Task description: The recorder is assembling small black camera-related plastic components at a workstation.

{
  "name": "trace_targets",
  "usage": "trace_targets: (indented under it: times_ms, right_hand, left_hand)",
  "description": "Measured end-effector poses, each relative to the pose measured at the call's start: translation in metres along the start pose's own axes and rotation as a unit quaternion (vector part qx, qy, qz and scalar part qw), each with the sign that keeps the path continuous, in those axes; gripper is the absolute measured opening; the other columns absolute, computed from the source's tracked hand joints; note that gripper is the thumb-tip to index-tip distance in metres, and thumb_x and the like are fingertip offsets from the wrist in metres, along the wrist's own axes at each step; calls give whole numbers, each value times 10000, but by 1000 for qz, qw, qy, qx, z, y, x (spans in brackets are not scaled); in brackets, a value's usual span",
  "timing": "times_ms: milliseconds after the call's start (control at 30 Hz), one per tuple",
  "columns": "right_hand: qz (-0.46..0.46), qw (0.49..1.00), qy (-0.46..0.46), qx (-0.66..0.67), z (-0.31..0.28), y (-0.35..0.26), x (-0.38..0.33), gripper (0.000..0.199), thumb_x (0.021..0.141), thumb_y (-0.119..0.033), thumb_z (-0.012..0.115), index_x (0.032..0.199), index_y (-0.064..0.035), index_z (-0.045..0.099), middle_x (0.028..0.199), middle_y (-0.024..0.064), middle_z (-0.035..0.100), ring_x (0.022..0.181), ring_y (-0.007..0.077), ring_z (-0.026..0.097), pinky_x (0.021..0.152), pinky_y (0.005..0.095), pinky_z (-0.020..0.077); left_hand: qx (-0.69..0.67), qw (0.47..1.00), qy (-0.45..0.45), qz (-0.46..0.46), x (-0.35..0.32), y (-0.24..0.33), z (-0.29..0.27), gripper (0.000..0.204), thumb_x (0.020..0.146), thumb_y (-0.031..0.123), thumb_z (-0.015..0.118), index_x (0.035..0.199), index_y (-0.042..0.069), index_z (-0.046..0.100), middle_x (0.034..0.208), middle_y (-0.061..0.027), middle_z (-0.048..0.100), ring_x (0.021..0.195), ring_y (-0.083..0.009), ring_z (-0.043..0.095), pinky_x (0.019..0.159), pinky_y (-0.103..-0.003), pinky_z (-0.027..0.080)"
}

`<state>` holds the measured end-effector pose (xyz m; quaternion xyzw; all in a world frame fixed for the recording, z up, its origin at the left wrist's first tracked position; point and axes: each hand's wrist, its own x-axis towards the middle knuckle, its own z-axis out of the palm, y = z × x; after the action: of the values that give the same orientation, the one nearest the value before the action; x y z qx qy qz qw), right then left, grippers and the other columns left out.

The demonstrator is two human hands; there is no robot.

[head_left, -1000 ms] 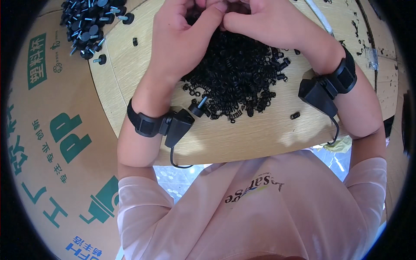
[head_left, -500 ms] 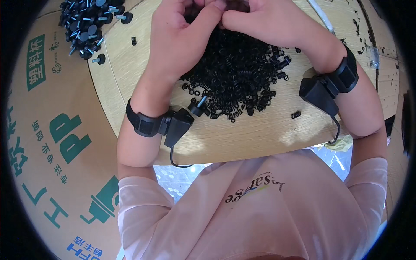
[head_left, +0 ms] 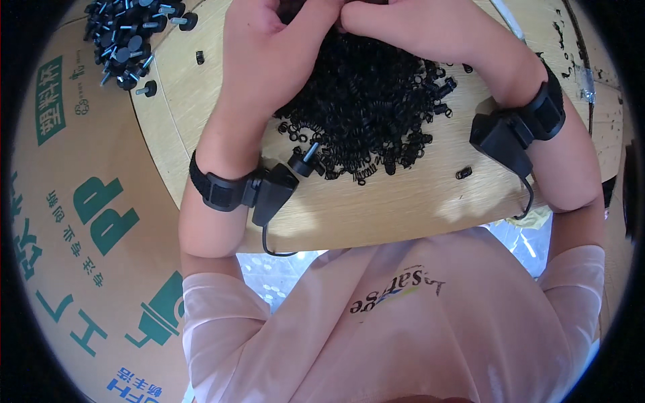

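Observation:
At the top edge my left hand [head_left: 272, 57] and my right hand [head_left: 416, 27] come together, thumbs nearly tip to tip. Both look closed, with fingers curled in, but the fingertips are partly cut off by the frame; anything they grip is hidden. Right below them spreads a pile of small black coil springs [head_left: 363, 107]. One black-headed screw foot with a silver threaded stud [head_left: 302, 161] lies by the pile's lower left edge, close to my left wrist. Several more of these screw feet [head_left: 127, 40] are heaped at the upper left.
Single springs lie apart on the wooden table [head_left: 336, 215], one [head_left: 463, 173] right of the pile and another [head_left: 199, 58] to the left. A printed cardboard box [head_left: 87, 201] stands along the left side. A white stick-like object [head_left: 507, 19] lies beyond my right forearm. Each wrist wears a strapped black device with a cable.
Both hands have shifted slightly up in the picture, and less of the fingers shows. The thumbs still meet above the spring pile.

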<state>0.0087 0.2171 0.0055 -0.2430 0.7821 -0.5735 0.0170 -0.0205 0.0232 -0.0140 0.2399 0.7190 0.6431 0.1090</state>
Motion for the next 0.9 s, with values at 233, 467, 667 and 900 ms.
trace_targets:
  times_ms: [233,467,667,900]
  right_hand:
    - [109,993,-25,25,0,-3,5,61,841,-43,639,887,-6,626,752,17,621,686,79,534,609,258,449]
    - [3,1000,8,19,5,0,-2,44,841,-27,630,881,-9,621,754,10,614,689,74,524,614,250,439]
    - [-15,1000,11,20,6,5,-2,39,846,-17,625,883,-9,619,764,5,610,705,67,517,626,244,430]
    - [-6,999,4,39,4,2,-2,36,852,-11,616,887,-11,620,771,-4,605,712,63,513,629,243,423]
  left_hand:
    - [2,1000,8,11,-1,4,6,99,978,7,627,983,40,533,903,-5,622,854,-62,581,771,-201,469]
    - [14,1000,-7,18,1,0,0,102,975,10,630,973,44,534,893,5,611,838,-54,569,754,-196,457]
    - [-1,1000,-4,18,2,-1,2,110,975,10,633,967,54,531,888,19,600,826,-41,554,736,-185,439]
    - [-19,1000,-12,19,2,-2,0,106,975,7,626,978,56,532,889,28,584,829,-34,536,734,-181,428]
